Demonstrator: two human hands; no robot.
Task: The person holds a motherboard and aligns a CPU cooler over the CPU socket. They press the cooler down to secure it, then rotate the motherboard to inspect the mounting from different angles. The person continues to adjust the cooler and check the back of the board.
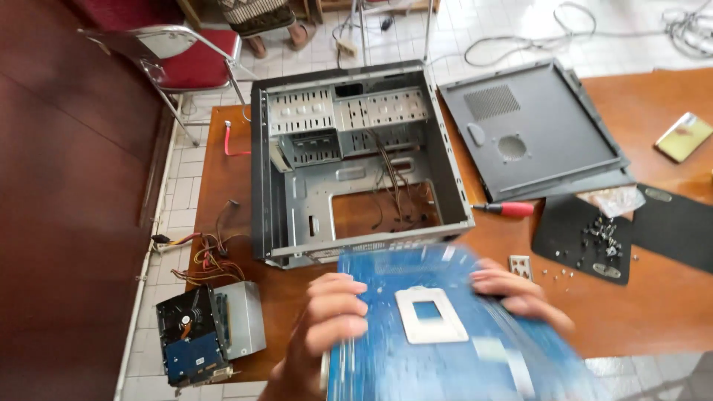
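Note:
A blue motherboard [445,349], blurred by motion, fills the bottom centre, showing a white square socket frame. My left hand [323,327] grips its left edge with fingers curled over the top. My right hand [516,293] holds its right edge. Just beyond the board lies an open grey computer case [278,193] on its side on the brown table [668,297], with empty drive bays and loose wires inside.
The case's side panel [531,130] lies to the right. A red-handled screwdriver [509,209], black mats with several screws [601,241] and a phone [683,136] are at right. A hard drive [189,341], power supply [241,319] and cables sit at left. A red chair [193,59] stands behind.

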